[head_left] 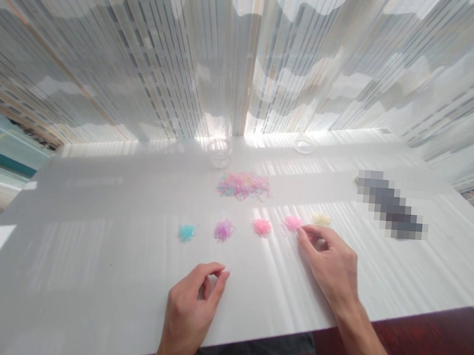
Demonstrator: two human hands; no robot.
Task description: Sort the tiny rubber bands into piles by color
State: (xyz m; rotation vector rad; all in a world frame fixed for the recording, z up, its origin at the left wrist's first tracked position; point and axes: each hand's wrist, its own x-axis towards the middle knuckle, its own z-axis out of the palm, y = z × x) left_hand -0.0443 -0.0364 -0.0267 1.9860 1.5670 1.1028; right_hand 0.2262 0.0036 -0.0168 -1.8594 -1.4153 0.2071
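Curtain [250, 53]: sheer and striped, we find it hanging in folds along the far side, with light coming through.
Desk [103, 254]: white, crossed by bands of light and shadow; it carries every item listed below.
Right hand [299, 231]: thumb and forefinger brought together at the near right edge of the pale pink pile [292, 223]; we cannot tell whether a strand is gripped.
Left hand [227, 271]: well apart from the other, over the near part of the desk, thumb and forefinger tips nearly meeting; we cannot tell whether anything lies between them.
Dark object [390, 206]: on the right of the desk, pixelated; we cannot identify it.
Mixed heap [244, 186]: thin strands of pink, purple and turquoise, loosely spread beyond the row of small piles.
Clear container [220, 150]: round, just behind the heap's left end.
Clear disc [304, 145]: near the far edge, right of the container.
Small piles: we count five, separate, left to right turquoise [186, 232], purple [223, 230], coral pink [261, 227], pale pink, and pale yellow [321, 219], the last just beyond the right hand.
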